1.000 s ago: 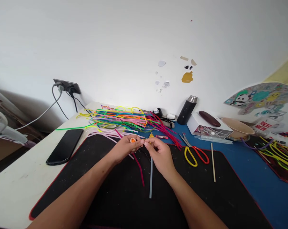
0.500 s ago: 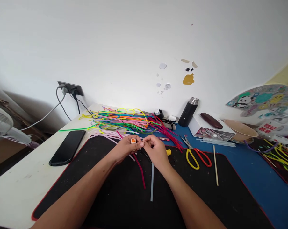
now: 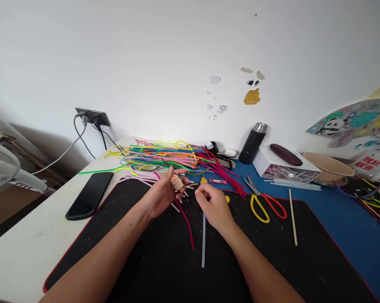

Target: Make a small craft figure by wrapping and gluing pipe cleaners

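My left hand [image 3: 163, 193] is turned palm up, its fingers curled round a small cream-coloured spool of thread [image 3: 177, 183] with orange at its end. A short gap to the right, my right hand [image 3: 213, 204] is closed in a pinch; whatever is between its fingertips is too small to make out. Below the hands, a dark red pipe cleaner [image 3: 188, 225] and a translucent glue stick [image 3: 203, 244] lie on the black mat [image 3: 164, 265]. A small yellow piece [image 3: 227, 199] sits beside my right hand, and another yellow piece [image 3: 204, 180] shows just beyond it.
A heap of coloured pipe cleaners [image 3: 164, 155] lies at the back. To the right are scissors [image 3: 259, 200], a wooden stick [image 3: 292, 216], a black flask [image 3: 253, 143], a white box [image 3: 287, 166] and a bowl [image 3: 328, 164]. A phone [image 3: 89, 195] lies on the left.
My hands have moved apart. The left has turned palm up, showing the spool's side, while the right stays pinched slightly to the right. The view has shifted a little.
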### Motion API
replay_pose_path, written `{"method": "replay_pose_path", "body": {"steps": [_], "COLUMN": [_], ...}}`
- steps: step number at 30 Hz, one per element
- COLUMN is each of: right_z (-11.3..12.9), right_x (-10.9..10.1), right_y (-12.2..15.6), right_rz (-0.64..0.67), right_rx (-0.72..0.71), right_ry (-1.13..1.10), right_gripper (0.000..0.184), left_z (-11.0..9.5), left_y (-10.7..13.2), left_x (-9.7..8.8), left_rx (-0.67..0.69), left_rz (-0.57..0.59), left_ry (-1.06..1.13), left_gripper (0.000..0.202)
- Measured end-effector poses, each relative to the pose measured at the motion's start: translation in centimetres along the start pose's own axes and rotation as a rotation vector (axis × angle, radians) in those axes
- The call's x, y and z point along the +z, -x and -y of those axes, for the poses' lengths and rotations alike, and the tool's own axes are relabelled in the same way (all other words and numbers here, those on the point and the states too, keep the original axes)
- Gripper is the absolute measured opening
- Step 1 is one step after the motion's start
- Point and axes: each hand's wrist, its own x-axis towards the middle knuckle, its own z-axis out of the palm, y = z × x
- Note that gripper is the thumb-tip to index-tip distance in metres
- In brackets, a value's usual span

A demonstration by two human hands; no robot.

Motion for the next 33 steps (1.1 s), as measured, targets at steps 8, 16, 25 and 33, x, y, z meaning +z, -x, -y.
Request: {"method": "replay_pose_path", "body": {"steps": [8,16,25,33], "right_z": [-0.2,-0.4,-0.5,0.0], "right_x": [-0.3,0.3,0.1,0.1], "right_y": [-0.1,-0.1,-0.1,-0.2], "right_rz": [0.007,0.005,-0.064,-0.034], "right_rx": [-0.011,-0.011,-0.036,-0.054], "right_ry": [0.068,-0.023,-0.126,-0.226], "right_gripper": [0.036,0.022,0.028,0.027], "left_z": [0.2,0.4,1.0,1.8], "left_y": [0.0,0.1,0.1,0.5], "left_x": [0.1,-0.1,0.3,-0.3], "left_rx": [-0.038,0.005,0.155,0.208], "left_rz": [0.005,-0.020,0.039,0.071], "left_ry": [0.034,-0.057,-0.588,-0.872], "left_gripper": [0.052,0.052,0.077,0.057]}}
